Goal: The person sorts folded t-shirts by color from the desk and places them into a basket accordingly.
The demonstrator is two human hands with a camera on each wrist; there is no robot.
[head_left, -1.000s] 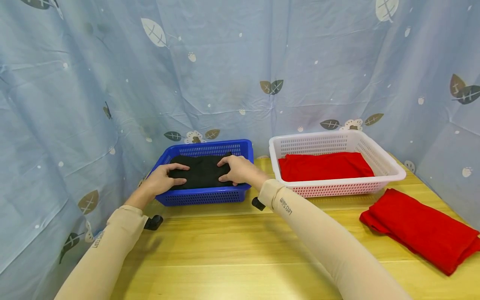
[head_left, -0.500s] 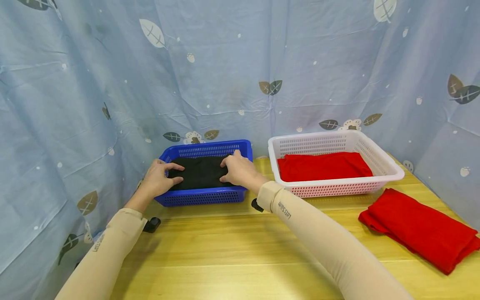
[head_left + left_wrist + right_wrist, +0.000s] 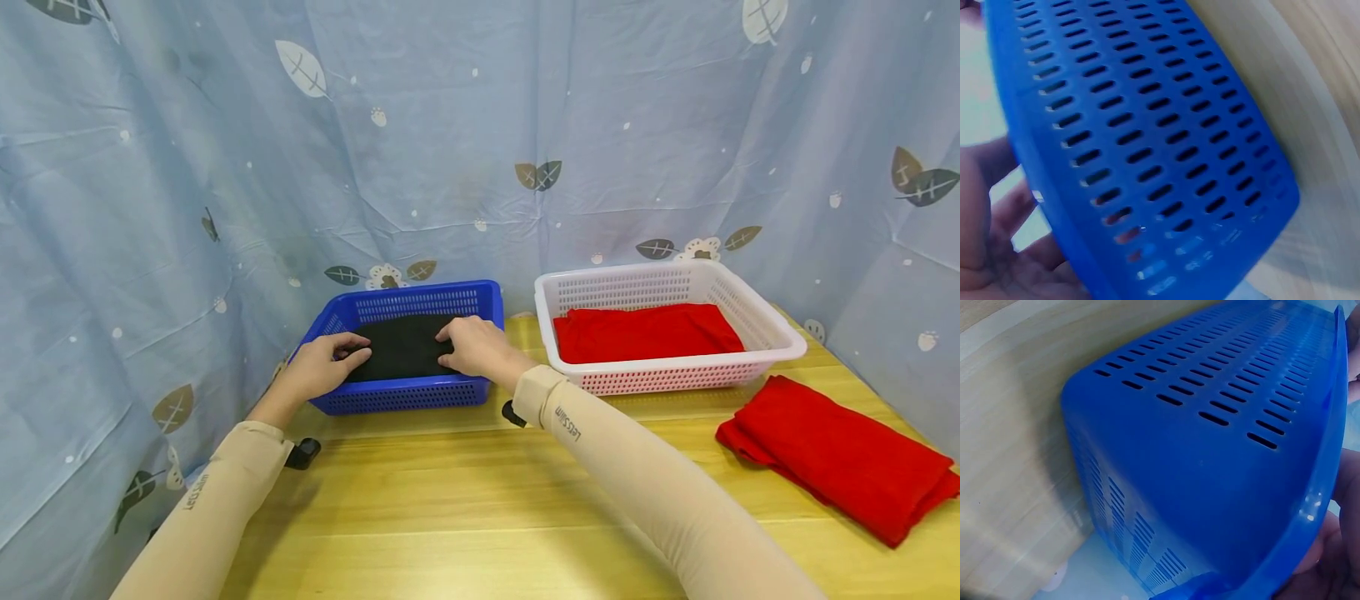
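Note:
A folded black cloth (image 3: pixel 405 346) lies in a blue plastic basket (image 3: pixel 401 396), its back edge slightly arched. My left hand (image 3: pixel 318 367) reaches over the basket's left side, with curled fingers and thumb gripping the cloth's left end. At the opposite end, my right hand (image 3: pixel 480 346) holds the cloth between thumb and fingers. In the left wrist view, the slotted basket wall (image 3: pixel 1147 125) hides the cloth, and part of the left hand (image 3: pixel 985 231) shows past the rim. The right wrist view likewise shows the basket's outer corner (image 3: pixel 1210 469), with right-hand fingers (image 3: pixel 1329 556) behind the rim.
A white plastic basket (image 3: pixel 675 367) with a red cloth (image 3: pixel 648 333) inside stands to the right. Another folded red cloth (image 3: pixel 840 458) lies on the wooden table (image 3: pixel 420 500) at the right. A blue patterned curtain (image 3: pixel 450 167) hangs close behind and at both sides.
My left fingers and thumb have drawn closer together at the cloth's left end. The right fingers have lowered onto its right end, and the cloth's back edge now bows upward.

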